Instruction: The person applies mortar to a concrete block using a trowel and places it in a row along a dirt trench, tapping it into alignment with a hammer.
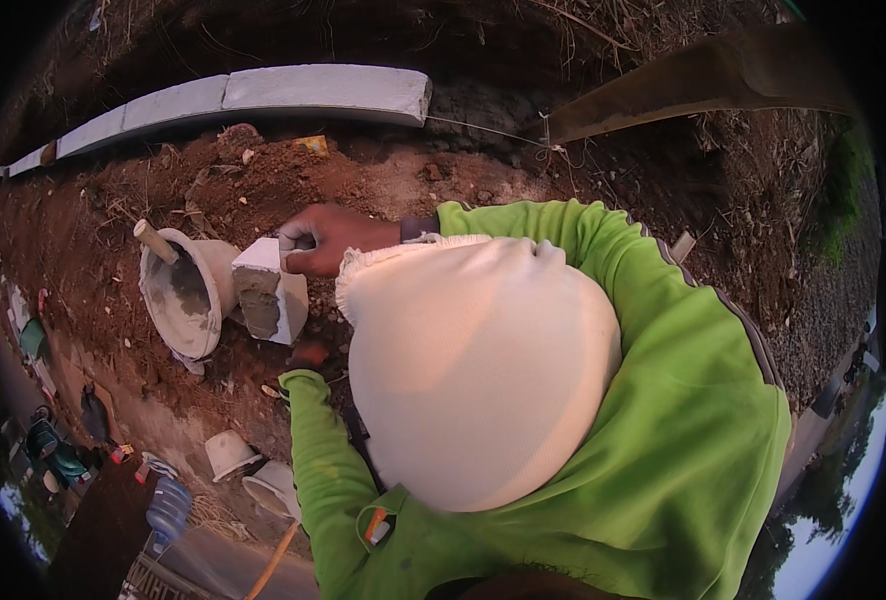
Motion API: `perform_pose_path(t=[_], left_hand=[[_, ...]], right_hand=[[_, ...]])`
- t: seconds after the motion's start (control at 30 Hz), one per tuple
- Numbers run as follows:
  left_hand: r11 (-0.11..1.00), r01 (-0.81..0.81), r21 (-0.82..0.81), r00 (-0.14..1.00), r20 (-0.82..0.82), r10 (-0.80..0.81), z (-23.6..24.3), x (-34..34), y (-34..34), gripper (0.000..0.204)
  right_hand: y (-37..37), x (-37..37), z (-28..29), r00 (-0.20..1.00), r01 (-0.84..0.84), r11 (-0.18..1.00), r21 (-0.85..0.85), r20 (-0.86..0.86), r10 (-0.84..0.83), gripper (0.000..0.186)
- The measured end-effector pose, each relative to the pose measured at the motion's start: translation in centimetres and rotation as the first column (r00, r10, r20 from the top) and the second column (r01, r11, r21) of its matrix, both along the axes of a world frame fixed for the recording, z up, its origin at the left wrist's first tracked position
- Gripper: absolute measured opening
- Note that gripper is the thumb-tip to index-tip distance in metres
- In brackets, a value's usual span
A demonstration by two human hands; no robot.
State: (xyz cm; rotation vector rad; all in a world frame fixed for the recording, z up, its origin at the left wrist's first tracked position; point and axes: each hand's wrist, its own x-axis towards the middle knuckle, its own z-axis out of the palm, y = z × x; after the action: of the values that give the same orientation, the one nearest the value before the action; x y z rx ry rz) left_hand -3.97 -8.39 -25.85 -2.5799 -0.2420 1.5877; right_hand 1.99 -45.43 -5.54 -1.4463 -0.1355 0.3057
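Concrete block (260,300) at 9 o'clock; right hand (341,241) gripping its upper edge, left hand (310,354) by its lower corner, mostly hidden, hold can't be told. Best lift evenly, two-handed. Conical bucket (221,268) with wooden handle (154,241) crowds it further toward 9. Curb row (328,90), 11 o'clock; string line (485,129), 12 o'clock, snag risk.

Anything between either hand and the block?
Nothing visible. The right hand's fingers are on the block's upper corner. The left hand is near its lower corner; contact is unclear. The bucket is just left of the block, outside both gaps.
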Motion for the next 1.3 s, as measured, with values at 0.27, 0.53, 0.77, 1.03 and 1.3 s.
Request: perform_pose_path(t=[0.27, 0.53, 0.77, 1.03, 1.3], left_hand=[[0.979, 0.047, -0.198, 0.998, -0.034, -0.054, 5.0, 0.0, 3.4, 0.033], [0.970, 0.202, -0.137, 0.976, 0.106, -0.189, 16.4, 8.0, 12.3, 0.032], [0.991, -0.128, 0.033, 0.967, 0.226, 0.117, 20.6, 3.2, 18.4, 0.047], [0.252, -0.793, -0.555, 0.350, -0.075, 0.934, 20.8, -1.8, 17.5, 0.070], [0.364, -0.593, -0.718, 0.504, 0.022, 0.864, 24.5, 1.7, 12.2, 0.072]], right_hand=[[0.3, 0.6, 3.3, 0.973, -0.153, 0.988, -0.011, -0.177, 0.148, 0.017], [-2.7, 2.0, 3.2, 0.995, -0.075, 0.997, -0.027, -0.062, 0.073, 0.016], [-2.8, 3.9, 8.2, 0.976, -0.218, 0.967, -0.133, -0.005, 0.220, 0.014], [-1.2, 4.1, 14.6, 0.950, -0.260, 0.955, -0.141, 0.141, 0.279, 0.019], [-0.8, -0.7, 13.6, 0.888, -0.459, 0.872, -0.169, -0.059, 0.456, 0.017]])
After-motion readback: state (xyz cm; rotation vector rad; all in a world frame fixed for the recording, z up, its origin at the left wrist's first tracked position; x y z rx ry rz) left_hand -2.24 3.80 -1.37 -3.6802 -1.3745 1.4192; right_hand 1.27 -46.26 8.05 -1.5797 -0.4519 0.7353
